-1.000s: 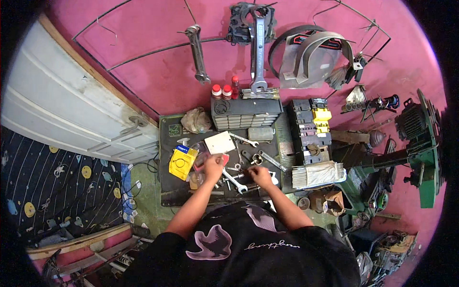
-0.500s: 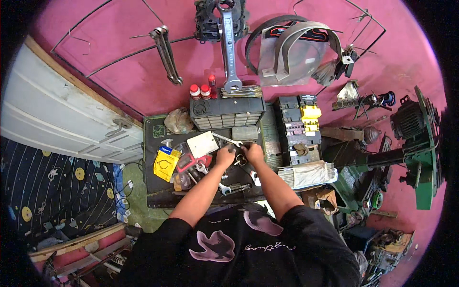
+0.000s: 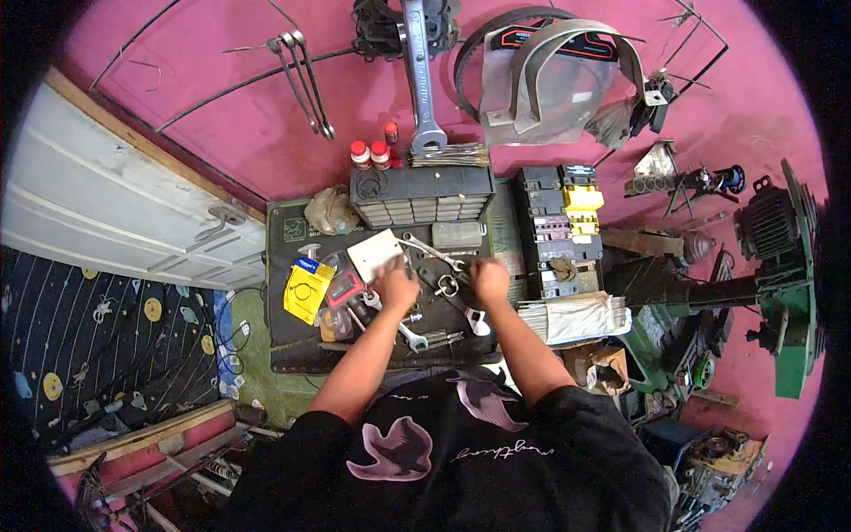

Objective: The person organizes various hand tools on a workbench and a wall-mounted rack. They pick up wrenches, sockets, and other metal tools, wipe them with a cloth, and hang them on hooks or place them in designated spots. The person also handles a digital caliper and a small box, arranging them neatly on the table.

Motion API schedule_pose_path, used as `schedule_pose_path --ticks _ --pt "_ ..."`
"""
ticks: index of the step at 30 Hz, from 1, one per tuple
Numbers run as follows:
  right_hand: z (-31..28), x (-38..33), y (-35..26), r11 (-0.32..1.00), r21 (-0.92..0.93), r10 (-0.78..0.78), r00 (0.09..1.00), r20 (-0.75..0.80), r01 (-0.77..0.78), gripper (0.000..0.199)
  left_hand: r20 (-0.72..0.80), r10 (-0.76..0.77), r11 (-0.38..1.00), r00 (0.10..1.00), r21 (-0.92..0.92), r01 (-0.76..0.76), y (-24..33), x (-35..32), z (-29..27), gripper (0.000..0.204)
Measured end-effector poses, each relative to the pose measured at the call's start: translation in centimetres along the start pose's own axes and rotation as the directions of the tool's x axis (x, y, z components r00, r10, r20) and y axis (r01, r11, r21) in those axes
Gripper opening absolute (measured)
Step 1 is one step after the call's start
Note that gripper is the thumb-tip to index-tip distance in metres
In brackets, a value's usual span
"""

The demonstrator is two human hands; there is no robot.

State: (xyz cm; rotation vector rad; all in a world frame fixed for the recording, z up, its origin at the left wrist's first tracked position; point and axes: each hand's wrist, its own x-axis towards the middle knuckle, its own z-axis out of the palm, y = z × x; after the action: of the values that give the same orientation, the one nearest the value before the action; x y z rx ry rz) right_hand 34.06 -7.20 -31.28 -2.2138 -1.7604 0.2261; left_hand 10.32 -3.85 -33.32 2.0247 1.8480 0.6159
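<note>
As our left hand (image 3: 399,288) and right hand (image 3: 488,279) hovered mid-frame, grips unreadable, we risked scattering the loose wrenches (image 3: 434,253).

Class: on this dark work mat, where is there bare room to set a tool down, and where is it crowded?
Bare mat shows along the near left edge, below the yellow packet. It is crowded mid-mat, where the left hand and right hand work among spanners.

We've got a bright pink wall (image 3: 266,124) behind the dark workbench (image 3: 292,346), a white panelled door (image 3: 97,222) on the left, and a dark patterned curtain (image 3: 80,346) below it, all in daylight.
</note>
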Motion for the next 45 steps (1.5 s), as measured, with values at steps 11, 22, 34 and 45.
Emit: schedule_pose_path --ticks 11,22,34,45 --pt "-1.0 -5.7 2.6 0.991 -0.132 0.016 0.988 0.152 0.004 0.025 0.044 0.027 0.914 0.999 0.402 -0.043 -5.1 0.8 -8.8 0.056" --pt "0.6 -6.4 3.8 0.959 -0.281 0.109 0.954 0.280 -0.027 0.019 -0.344 0.117 0.939 0.932 0.344 0.010 -9.2 1.5 -14.7 0.019" --pt "1.4 1.2 -4.2 0.991 -0.127 -0.012 0.968 0.249 0.045 0.036 -0.385 -0.515 0.841 0.766 -0.050 0.539 -20.0 -3.6 -13.0 0.039" --pt "2.4 1.7 -1.8 0.999 -0.040 -0.006 0.973 0.232 0.016 0.027 0.129 0.102 0.912 0.986 -0.407 -0.041 -7.5 -16.3 -10.2 0.021"
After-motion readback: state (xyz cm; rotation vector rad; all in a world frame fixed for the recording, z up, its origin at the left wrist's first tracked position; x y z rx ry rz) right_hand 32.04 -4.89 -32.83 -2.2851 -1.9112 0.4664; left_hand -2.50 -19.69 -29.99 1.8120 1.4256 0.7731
